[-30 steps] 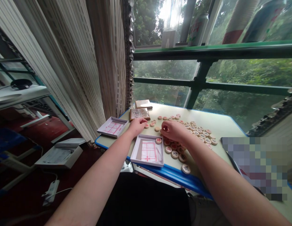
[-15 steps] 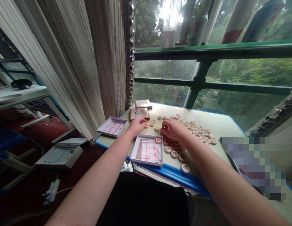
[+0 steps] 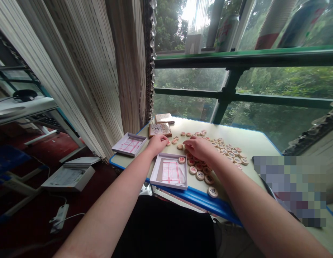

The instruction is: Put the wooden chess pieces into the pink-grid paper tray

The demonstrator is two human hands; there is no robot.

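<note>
My left hand (image 3: 158, 143) is closed, its fingertips pinched at the edge of a red-lettered xiangqi piece (image 3: 168, 143) on the table. Over the near end of the pile hovers my right hand (image 3: 198, 146), fingers bent together; what lies under its fingertips is hidden. Between the hands lies a plain-faced round piece (image 3: 180, 147). Loose wooden pieces (image 3: 200, 175) with red or dark characters spread below and to the right of my right hand. One red piece (image 3: 181, 160) rests in the corner of an open white box (image 3: 153, 178) holding a red-lined sheet.
A second shallow box (image 3: 114, 148) with a red-lined sheet stands at the table's left edge. Two flat decorated boxes (image 3: 160, 129) lie at the back left. A blurred-out item (image 3: 290, 190) covers the right side. Curtain and window border the table (image 3: 252, 138).
My right hand's fingers have straightened a little and reach slightly farther left. My left hand stays at the same piece. The whole view has shifted slightly.
</note>
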